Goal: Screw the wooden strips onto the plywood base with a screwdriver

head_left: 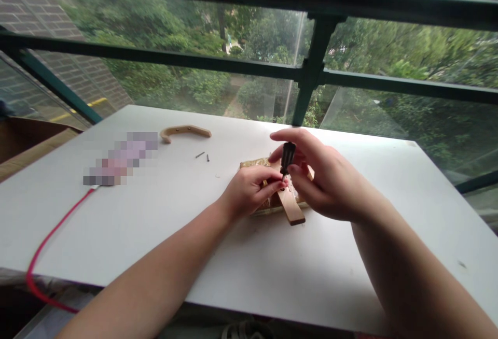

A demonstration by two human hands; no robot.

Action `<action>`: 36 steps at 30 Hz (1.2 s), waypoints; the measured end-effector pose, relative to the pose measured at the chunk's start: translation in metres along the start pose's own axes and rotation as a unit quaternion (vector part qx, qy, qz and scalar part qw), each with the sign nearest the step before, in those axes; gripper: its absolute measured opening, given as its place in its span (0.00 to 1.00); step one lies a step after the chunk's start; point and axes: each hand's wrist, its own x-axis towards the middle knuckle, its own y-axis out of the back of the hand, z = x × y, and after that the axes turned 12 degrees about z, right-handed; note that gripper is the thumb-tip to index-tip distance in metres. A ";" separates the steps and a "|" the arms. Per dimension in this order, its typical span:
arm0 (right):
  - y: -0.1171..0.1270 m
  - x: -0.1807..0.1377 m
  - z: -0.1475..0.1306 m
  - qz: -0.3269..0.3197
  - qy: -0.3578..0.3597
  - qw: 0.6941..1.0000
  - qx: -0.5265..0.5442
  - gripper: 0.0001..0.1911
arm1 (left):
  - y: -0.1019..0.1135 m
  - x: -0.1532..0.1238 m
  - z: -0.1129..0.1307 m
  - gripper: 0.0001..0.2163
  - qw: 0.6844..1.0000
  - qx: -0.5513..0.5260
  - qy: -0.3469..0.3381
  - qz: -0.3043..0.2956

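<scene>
A short black-handled screwdriver (288,157) stands nearly upright with its tip down at a wooden piece. My right hand (324,173) closes round its handle with thumb and fingers, the index finger stretched out past it. Beside the tip, my left hand (252,188) pinches thumb and forefinger together low on the shaft; what lies between the fingertips is hidden. Under both hands, the light wooden piece (292,207) has a dark hole and lies across a flat, clear-wrapped brown package (254,163), its near end jutting out over the table.
A curved wooden hook (187,130) with two holes lies at the back left of the white table (155,214). Two loose screws (200,155) are near it. Farther left is a blurred-out object (120,160) with a red cable (50,230). Window frames border the far edge.
</scene>
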 end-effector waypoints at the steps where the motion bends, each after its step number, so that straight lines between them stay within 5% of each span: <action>1: 0.001 0.000 0.001 0.003 -0.002 1.000 0.004 0.29 | 0.000 0.000 0.000 0.08 1.000 -0.001 -0.003 0.001; 10: -0.001 0.001 0.000 0.022 -0.023 0.999 -0.023 0.14 | 0.000 0.001 0.001 0.08 1.000 -0.003 -0.015 -0.011; 22: -0.008 0.003 0.004 0.045 -0.038 0.997 -0.047 0.11 | -0.002 0.000 -0.001 0.09 0.999 0.002 -0.024 -0.031; 36: -0.012 0.002 0.003 0.038 -0.078 0.996 -0.027 0.10 | -0.001 0.000 0.000 0.11 0.999 0.000 -0.029 0.015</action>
